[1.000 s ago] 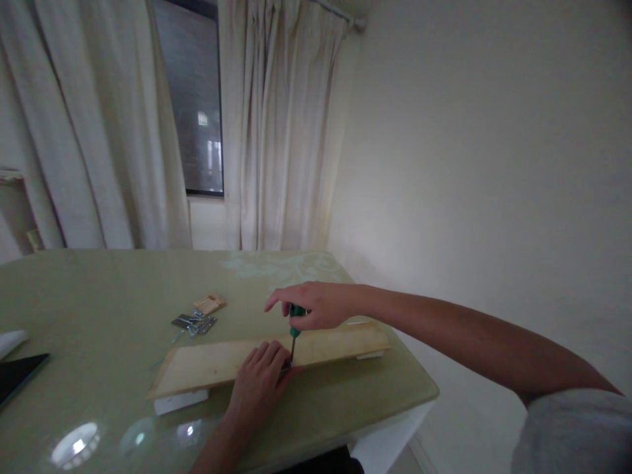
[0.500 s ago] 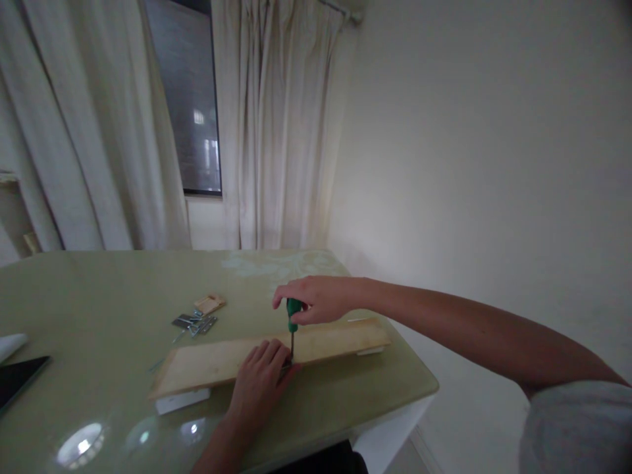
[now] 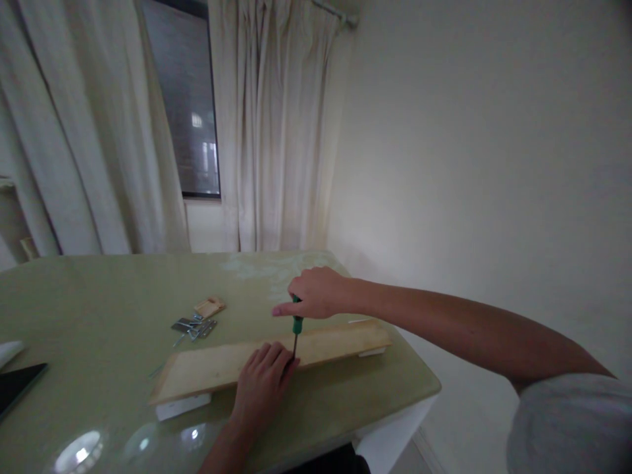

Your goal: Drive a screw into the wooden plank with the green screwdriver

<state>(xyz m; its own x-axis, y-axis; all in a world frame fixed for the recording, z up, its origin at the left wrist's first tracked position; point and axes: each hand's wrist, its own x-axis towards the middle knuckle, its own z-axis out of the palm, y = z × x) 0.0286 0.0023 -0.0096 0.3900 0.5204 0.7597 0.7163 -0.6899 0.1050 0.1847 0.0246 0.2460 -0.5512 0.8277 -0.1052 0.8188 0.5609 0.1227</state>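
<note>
A long pale wooden board [image 3: 212, 370] lies across the green table [image 3: 99, 296], raised on small white blocks [image 3: 182, 406]. My right hand [image 3: 316, 293] grips the green handle of a screwdriver [image 3: 296, 329], which stands nearly upright with its tip on the board's near edge. My left hand [image 3: 264, 385] rests flat on the board just left of the tip, fingers beside the shaft. Whatever lies under the tip is hidden by my fingers.
Metal hinges [image 3: 190, 325] and a small wooden piece [image 3: 210, 307] lie behind the board. A dark tablet [image 3: 17, 382] and a white object [image 3: 8, 351] sit at the left edge. The table's right corner [image 3: 429, 392] drops off near the wall. Curtains [image 3: 271, 125] hang behind.
My right hand has risen and closed more tightly around the screwdriver handle, bringing it more upright. My left hand stays on the board.
</note>
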